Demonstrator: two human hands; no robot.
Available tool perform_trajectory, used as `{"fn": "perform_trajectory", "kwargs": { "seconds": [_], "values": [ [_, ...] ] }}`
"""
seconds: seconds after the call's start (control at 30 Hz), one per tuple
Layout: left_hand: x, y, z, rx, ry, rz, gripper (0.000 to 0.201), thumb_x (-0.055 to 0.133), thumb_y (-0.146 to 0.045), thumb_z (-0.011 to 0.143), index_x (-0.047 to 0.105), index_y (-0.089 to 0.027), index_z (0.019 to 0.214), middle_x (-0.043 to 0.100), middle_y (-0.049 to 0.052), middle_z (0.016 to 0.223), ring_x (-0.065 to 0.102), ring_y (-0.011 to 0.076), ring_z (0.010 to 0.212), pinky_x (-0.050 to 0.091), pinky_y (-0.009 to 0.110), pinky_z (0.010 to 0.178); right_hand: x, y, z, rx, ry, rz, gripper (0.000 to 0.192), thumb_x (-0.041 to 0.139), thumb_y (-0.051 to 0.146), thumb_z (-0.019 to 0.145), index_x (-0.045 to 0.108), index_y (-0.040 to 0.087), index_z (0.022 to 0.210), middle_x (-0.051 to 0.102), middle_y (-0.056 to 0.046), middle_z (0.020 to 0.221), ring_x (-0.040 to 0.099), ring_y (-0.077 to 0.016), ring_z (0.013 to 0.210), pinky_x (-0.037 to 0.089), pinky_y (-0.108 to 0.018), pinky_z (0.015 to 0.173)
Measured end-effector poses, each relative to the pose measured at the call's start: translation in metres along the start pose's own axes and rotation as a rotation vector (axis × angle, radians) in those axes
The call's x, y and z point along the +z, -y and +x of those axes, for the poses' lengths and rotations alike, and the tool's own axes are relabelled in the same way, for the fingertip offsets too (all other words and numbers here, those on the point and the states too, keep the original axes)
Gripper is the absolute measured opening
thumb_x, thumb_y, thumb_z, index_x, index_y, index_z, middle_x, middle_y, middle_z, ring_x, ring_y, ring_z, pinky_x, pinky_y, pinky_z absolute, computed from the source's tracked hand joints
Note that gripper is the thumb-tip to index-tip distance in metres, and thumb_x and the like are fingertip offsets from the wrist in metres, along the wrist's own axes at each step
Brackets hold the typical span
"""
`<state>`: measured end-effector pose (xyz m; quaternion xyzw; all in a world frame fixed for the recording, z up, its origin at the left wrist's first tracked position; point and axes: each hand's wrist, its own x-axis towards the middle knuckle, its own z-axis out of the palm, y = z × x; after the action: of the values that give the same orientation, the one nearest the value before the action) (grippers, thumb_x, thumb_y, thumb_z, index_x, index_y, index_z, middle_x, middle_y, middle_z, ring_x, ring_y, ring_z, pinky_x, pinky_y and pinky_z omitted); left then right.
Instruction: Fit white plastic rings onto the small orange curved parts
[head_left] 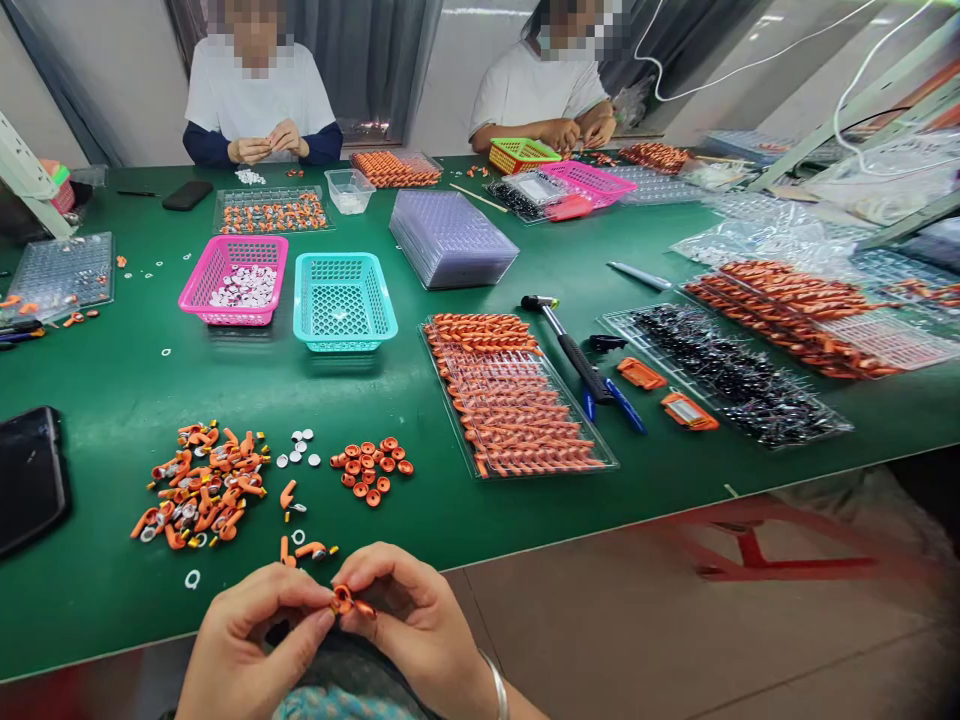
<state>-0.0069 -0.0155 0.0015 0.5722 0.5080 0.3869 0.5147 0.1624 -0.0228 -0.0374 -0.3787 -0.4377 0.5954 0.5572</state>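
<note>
Over the table's near edge, both my hands meet at small orange earbud parts. My left hand (262, 625) is closed, its thumb and forefinger pinching an orange earbud shell (343, 598). My right hand (412, 615) is closed on the other side, with a second orange piece (365, 609) at its fingertips; fingers hide part of both. Just beyond lie a few loose orange stem pieces (311, 550) and white rings (298, 537). Farther left is a heap of orange earbud stems (206, 485), with white discs (301, 448) and round orange caps (371, 465) beside it.
A clear tray of orange earbud parts (517, 400), a hammer (566, 345) and blue-handled pliers (626, 405) lie to the right. Behind stand a pink basket (196, 290), a turquoise basket (345, 340) and stacked clear trays (454, 235). A phone (30, 480) lies left. Two people sit opposite.
</note>
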Motion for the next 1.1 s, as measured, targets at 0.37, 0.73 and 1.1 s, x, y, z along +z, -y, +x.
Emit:
{"fn": "perform_trajectory", "kwargs": {
  "seconds": [0.37, 0.73, 1.1],
  "values": [
    [0.009, -0.014, -0.001, -0.171, -0.011, -0.079, 0.007, 0.074, -0.022, 0.072, 0.074, -0.02, 0.066, 0.067, 0.001, 0.065, 0.062, 0.0138, 0.061, 0.049, 0.017, 0.058, 0.003, 0.002, -0.002, -0.011, -0.039, 0.019, 0.012, 0.083, 0.015, 0.068, 0.073, 0.022, 0.072, 0.077, -0.004, 0.078, 0.071, -0.0165, 0.07, 0.059, -0.025, 0.066],
    [0.013, -0.001, -0.002, -0.33, -0.008, -0.334, 0.031, 0.083, -0.043, 0.067, 0.067, -0.017, 0.073, 0.06, -0.001, 0.062, 0.062, 0.0142, 0.059, 0.051, 0.022, 0.059, 0.003, 0.004, -0.005, -0.092, -0.008, -0.082, 0.007, 0.076, 0.017, 0.077, 0.075, 0.023, 0.078, 0.078, -0.005, 0.081, 0.07, -0.0152, 0.062, 0.058, -0.023, 0.056],
    [0.003, -0.005, 0.004, -0.076, 0.164, -0.033, 0.015, 0.07, -0.023, 0.08, 0.077, -0.022, 0.093, 0.076, 0.003, 0.07, 0.071, 0.018, 0.063, 0.057, 0.022, 0.058, -0.005, 0.003, -0.007, -0.162, 0.007, -0.29, 0.006, 0.074, 0.021, 0.081, 0.077, 0.026, 0.079, 0.067, -0.004, 0.082, 0.063, -0.0165, 0.072, 0.052, -0.027, 0.065]
  ]
}}
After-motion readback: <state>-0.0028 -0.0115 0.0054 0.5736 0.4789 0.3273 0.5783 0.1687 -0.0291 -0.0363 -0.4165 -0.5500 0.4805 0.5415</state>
